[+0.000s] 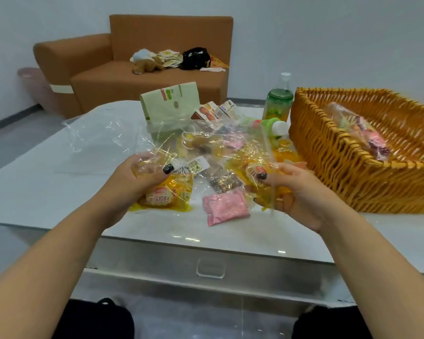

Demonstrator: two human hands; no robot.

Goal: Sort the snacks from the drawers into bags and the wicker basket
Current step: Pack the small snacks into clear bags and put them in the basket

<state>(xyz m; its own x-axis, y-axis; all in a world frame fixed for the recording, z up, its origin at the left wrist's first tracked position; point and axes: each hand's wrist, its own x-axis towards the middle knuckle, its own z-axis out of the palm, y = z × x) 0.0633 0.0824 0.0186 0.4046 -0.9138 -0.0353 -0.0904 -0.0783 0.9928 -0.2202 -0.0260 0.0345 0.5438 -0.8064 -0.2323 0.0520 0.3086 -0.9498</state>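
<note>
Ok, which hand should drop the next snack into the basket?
Right, probably. The right hand sits beside the basket and already grips a yellow pack through the bag film; the left hand is farther away.

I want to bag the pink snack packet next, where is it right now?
In the head view the pink snack packet lies flat on the white table near its front edge, between the left hand and right hand.

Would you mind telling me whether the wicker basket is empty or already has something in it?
Not empty. The wicker basket already holds one clear bag of snacks, lying on its floor near the far wall; the rest of the floor shows bare.
</note>
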